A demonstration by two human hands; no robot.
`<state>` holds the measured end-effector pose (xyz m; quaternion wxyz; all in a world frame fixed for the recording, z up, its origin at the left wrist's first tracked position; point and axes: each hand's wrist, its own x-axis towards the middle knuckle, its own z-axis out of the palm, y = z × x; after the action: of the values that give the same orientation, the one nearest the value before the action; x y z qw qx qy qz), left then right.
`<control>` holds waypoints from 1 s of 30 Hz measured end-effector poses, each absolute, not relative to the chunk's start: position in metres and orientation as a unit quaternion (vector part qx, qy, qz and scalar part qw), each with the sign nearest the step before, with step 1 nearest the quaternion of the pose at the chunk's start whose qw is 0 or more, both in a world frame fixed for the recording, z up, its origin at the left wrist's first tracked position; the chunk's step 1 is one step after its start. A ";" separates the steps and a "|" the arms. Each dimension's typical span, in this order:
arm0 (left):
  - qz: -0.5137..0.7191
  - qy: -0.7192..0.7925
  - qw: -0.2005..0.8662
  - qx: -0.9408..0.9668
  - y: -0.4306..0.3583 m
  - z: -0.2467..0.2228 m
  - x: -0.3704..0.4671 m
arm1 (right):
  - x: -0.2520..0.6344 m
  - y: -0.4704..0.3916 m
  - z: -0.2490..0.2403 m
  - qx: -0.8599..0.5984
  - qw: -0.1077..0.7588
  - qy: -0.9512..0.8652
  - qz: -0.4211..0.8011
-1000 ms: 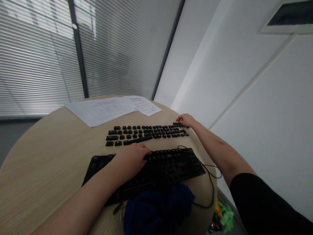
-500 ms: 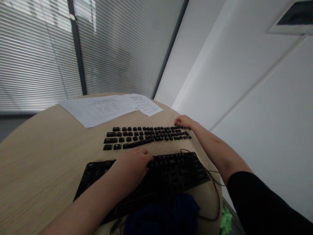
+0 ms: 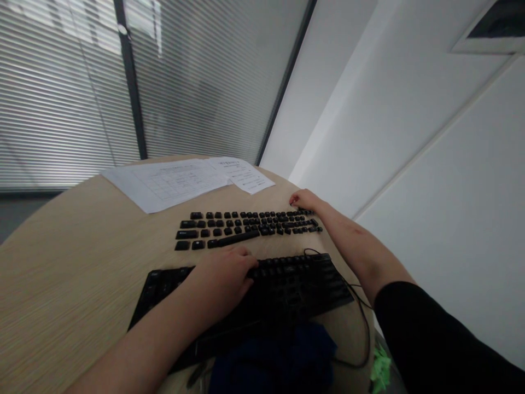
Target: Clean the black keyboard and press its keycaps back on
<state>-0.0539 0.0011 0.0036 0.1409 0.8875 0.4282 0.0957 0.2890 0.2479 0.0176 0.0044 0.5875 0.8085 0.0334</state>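
Note:
A black keyboard (image 3: pixel 283 295) lies near the front of the table, its middle stripped of many keys. My left hand (image 3: pixel 229 271) rests on it with curled fingers at the top row of keys, holding it down; the fingertips are partly hidden. Beyond it, rows of loose black keycaps (image 3: pixel 229 223) are laid out on the tabletop, including a long space bar (image 3: pixel 238 238). At the far right end of the back row is my right hand (image 3: pixel 304 199), its fingers pinched on a small dark piece that looks like a keycap (image 3: pixel 291 204).
Two printed sheets of paper (image 3: pixel 176 183) lie at the back of the round wooden table (image 3: pixel 74 262). A black cable (image 3: pixel 363 328) loops off the keyboard's right side. Dark blue cloth (image 3: pixel 274 361) is bunched at the front edge. Something bright green (image 3: pixel 380 368) sits below the table, lower right.
My right hand has shifted slightly left and away from me, with the small dark piece at its fingertips. My left hand stays on the keyboard.

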 end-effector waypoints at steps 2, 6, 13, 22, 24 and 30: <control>0.096 0.425 0.140 0.889 0.001 0.004 -0.054 | 0.287 0.240 0.027 0.585 -0.041 0.809 0.042; 0.090 0.426 0.134 0.890 0.002 0.005 -0.054 | 0.288 0.193 0.044 0.578 -0.134 0.804 0.047; 0.090 0.424 0.126 0.892 0.003 0.006 -0.054 | 0.301 0.034 0.004 0.453 -0.357 0.807 -0.123; 0.094 0.428 0.115 0.892 0.002 0.006 -0.054 | 0.306 -0.012 -0.040 0.494 -0.403 0.751 -0.170; 0.092 0.435 0.111 0.889 0.001 0.006 -0.054 | 0.305 -0.011 -0.041 0.474 -0.392 0.769 -0.174; 0.098 0.429 0.107 0.891 0.002 0.005 -0.055 | 0.304 -0.009 -0.044 0.471 -0.362 0.787 -0.164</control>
<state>-0.0547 0.0019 0.0047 0.1067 0.8915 0.4292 0.0980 0.3043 -0.0088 -0.0444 -0.3624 0.4713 0.7871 -0.1644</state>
